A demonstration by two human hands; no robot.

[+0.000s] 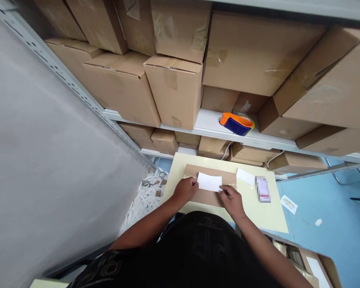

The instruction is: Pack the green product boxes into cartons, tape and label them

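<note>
A small white sheet of paper (209,182) is held by its two short ends over a brown cardboard box (202,197). My left hand (186,189) pinches the left end between thumb and fingers. At the right end, my right hand (230,199) grips the lower corner with its fingertips. The sheet bows slightly along its top edge. Clear tape shows on the cardboard at both sides of the sheet. Whether the paper touches the cardboard I cannot tell.
Another white paper (245,177) and a blurred-out phone-like object (263,189) lie on the pale yellow table (274,218). An orange and blue tape dispenser (237,123) sits on the shelf among cardboard boxes (174,92). Paper strips (141,204) cover the floor at left.
</note>
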